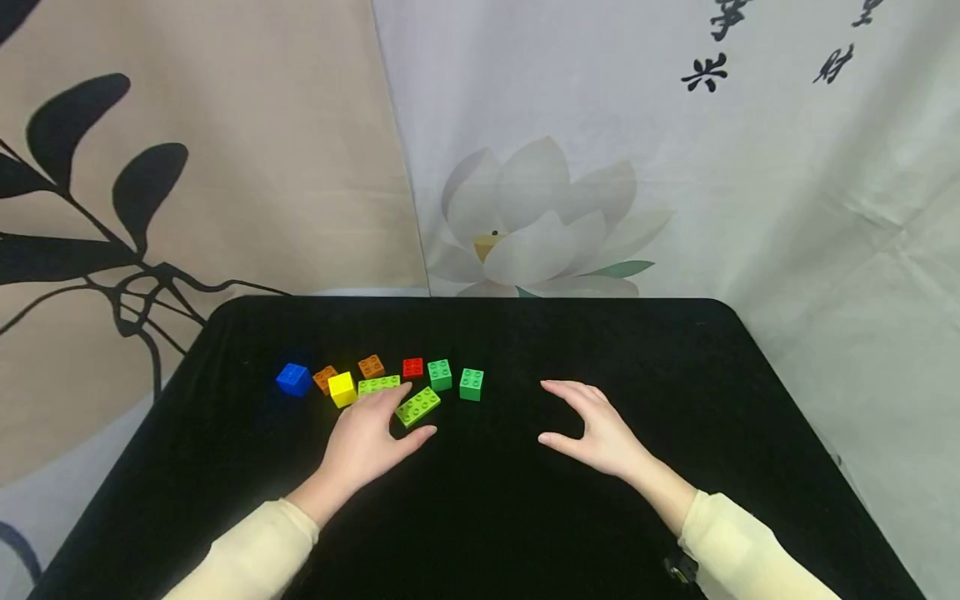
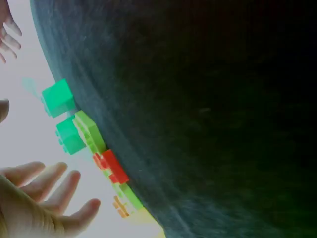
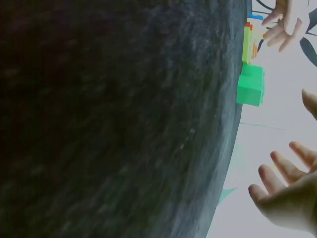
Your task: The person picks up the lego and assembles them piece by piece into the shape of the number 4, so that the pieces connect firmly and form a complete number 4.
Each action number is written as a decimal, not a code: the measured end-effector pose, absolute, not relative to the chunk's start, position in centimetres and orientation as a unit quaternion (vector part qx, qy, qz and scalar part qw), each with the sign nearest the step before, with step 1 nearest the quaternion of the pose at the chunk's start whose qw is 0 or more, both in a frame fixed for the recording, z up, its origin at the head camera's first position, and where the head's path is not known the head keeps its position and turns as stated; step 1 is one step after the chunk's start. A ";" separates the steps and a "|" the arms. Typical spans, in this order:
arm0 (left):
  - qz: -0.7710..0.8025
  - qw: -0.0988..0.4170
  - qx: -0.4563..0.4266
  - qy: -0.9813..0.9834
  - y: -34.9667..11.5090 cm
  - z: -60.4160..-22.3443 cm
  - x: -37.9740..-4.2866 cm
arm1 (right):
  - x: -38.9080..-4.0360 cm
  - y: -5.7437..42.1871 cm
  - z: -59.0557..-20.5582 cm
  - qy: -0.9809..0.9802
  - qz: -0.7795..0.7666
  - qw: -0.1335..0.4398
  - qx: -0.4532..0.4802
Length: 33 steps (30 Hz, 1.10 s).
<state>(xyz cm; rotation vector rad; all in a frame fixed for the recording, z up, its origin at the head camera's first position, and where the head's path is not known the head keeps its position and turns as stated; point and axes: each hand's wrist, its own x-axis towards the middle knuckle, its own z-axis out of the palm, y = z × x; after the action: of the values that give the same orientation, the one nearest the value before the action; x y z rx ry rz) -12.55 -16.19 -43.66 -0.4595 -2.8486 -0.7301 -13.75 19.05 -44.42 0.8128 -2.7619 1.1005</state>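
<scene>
My left hand (image 1: pixel 366 440) hovers at the near side of a group of toy building blocks, thumb and fingers spread apart with nothing between them. Its fingers overlap a lime block (image 1: pixel 378 385) in the head view, and a second lime block (image 1: pixel 418 407) lies just beyond the gap by the thumb. Two green blocks (image 1: pixel 471 384) stand at the group's right end, next to a red block (image 1: pixel 412 367). On the right side, my right hand (image 1: pixel 600 429) is held away from the blocks, its fingers loosely extended and holding nothing.
Farther left are a yellow block (image 1: pixel 342 389), two orange blocks (image 1: pixel 371 367) and a blue block (image 1: pixel 293 380). All lie on a black cloth-covered table (image 1: pixel 487 517). A printed curtain (image 1: pixel 300 167) hangs behind the table's far edge.
</scene>
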 end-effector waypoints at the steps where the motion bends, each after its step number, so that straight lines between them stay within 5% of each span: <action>1: -0.253 0.081 -0.151 -0.952 -16.1 -43.6 -12.8 | -13.9 18.7 -44.4 -0.894 0.364 0.026 0.261; 17: -0.304 0.030 -0.125 -0.944 -15.2 -42.8 -17.3 | -17.5 14.4 -45.1 -0.879 0.381 0.018 0.286; 33: -0.343 0.007 -0.120 -0.932 -14.2 -44.9 -20.0 | -19.6 11.1 -46.6 -0.861 0.440 -0.050 0.251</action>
<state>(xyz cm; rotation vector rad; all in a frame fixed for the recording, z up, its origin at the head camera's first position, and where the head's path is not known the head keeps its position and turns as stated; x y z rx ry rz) -20.04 -14.19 -44.85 -0.3737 -2.9131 -1.0734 -19.55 11.05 -46.58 0.8150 -2.7924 1.4282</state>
